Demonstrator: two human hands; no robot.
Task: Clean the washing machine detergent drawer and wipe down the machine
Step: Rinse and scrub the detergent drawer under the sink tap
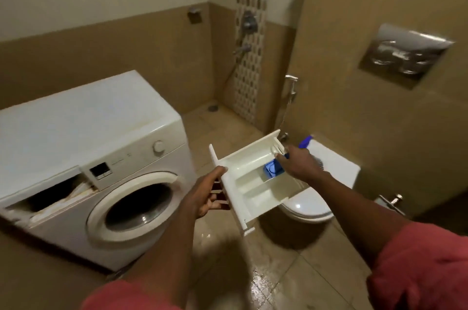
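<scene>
The white detergent drawer (253, 180) is out of the machine and held in the air over the floor, its compartments facing up, with a blue insert (272, 170) near its far end. My left hand (205, 195) grips the drawer's left side from below. My right hand (298, 165) holds a blue-handled brush (305, 141) at the drawer's far right corner. The white front-loading washing machine (96, 158) stands at the left, its drawer slot (53, 193) gaping dark and its round door shut.
A white toilet (316, 201) with its lid down sits right behind the drawer. A health-faucet hose (291, 92) and flush plate (402, 54) hang on the right wall. Shower taps (249, 23) are in the far corner. The tiled floor (273, 282) in front is wet.
</scene>
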